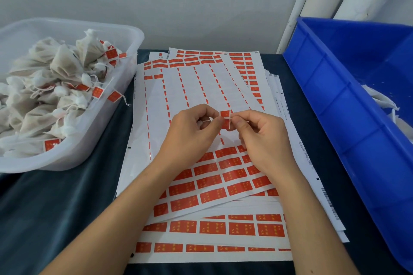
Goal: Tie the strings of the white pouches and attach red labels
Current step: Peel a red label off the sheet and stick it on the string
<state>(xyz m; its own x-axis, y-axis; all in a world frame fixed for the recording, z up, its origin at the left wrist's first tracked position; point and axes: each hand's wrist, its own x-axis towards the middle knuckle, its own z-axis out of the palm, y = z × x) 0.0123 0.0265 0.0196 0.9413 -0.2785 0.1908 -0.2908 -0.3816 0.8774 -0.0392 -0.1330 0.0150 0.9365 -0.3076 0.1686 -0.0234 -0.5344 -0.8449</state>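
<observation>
Above the sheets [201, 100], both hands, left [192, 131] and right [263, 138], pinch the label [225, 119]: light, limp, sticky; hold its edges.

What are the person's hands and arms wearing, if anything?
Nothing shows on them. The left hand and right hand are bare, with no gloves, rings or watch visible. Both forearms are uncovered right to the picture's lower edge; no sleeve shows.

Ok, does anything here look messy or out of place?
Only small things. The label sheets lie fanned and skewed rather than squared up. One labelled string hangs over the rim of the clear tub. No damage or spill shows.
</observation>
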